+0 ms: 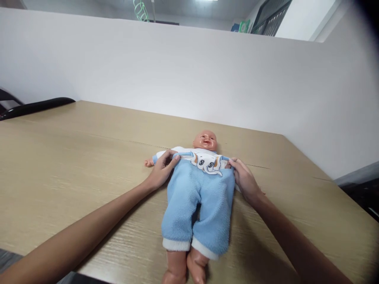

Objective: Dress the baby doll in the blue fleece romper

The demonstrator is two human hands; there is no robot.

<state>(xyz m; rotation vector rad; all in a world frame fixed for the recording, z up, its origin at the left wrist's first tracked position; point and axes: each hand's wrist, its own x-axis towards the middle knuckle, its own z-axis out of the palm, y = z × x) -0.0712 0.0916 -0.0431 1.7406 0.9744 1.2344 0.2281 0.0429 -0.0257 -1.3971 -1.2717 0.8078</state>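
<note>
A baby doll (205, 140) lies on its back on the table, head away from me and bare feet toward me. It wears a white top and light blue fleece pants (183, 197) with white cuffs. An elephant face patch (205, 162) shows at the front of the waist. My left hand (163, 167) pinches the waistband at its left corner. At the right corner, my right hand (243, 177) grips the same waistband, which is stretched between both hands over the doll's belly. One doll hand (149, 162) sticks out beyond my left hand; the other arm is mostly hidden behind my right hand.
The wooden table (74, 157) spreads around the doll, with thin seams across it. A white wall (177, 75) stands behind it. A black chair back (38, 106) touches the left edge, and a dark object (363, 193) is beyond the right edge.
</note>
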